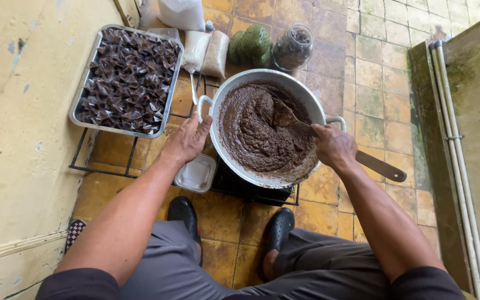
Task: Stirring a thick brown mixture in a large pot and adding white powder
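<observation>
We are observing 2 hands working at a large metal pan (306,97) of thick brown paste (254,130), which is sitting on a low black wire rack (101,166) over the tiled floor (379,72), directly ahead of the seated person's knees. The right hand (334,147) is clenching the handle of a wooden spatula (381,166); its long axis is running from lower right, outside the rim, up and left into the paste, where the blade is lying buried near the middle. The left hand (187,139) is gripping the pan's near-left rim just below its looped handle (204,103), fingers curled on the edge, steadying it. The right hand is therefore the nearer one to the paste.

To the left, a rectangular metal tray (79,97) is holding many small dark folded packets (their contents are not visible). A small clear plastic container (196,173) is lying below the left hand. Bags, a jar and green bundles are standing beyond the pan.
</observation>
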